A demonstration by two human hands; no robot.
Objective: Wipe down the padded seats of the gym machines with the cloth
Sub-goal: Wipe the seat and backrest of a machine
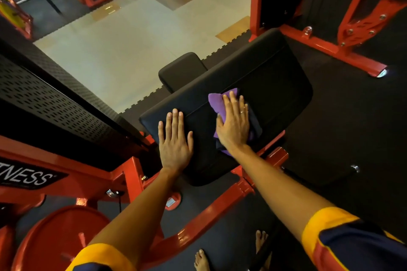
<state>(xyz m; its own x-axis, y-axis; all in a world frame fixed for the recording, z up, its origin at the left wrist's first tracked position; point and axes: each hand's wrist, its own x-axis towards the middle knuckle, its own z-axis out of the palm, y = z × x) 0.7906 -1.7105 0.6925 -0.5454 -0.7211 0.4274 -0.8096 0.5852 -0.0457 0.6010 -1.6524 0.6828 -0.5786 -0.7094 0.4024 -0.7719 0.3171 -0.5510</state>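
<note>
**Both hands flat on the big black pad, cloth under the right one**

The padded seat (271,72) is a wide black slab running diagonally through the middle of the shot. The purple cloth (217,103) lies bunched on it near the centre, pinned under the right hand (233,125). That hand is flat, fingers straight and slightly spread, pressing down rather than gripping, and there's a ring (241,112) on 1 finger. The left hand (175,141) is at 9 o'clock from the cloth, also flat on the pad, fingers straight and together, holding nothing.

A smaller black pad (180,68) pokes out at 11 o'clock. The red frame (198,224) runs underneath, with a red weight plate (59,237) at 7 o'clock and 2 bare feet (201,259) at 6 o'clock on the dark floor.
</note>
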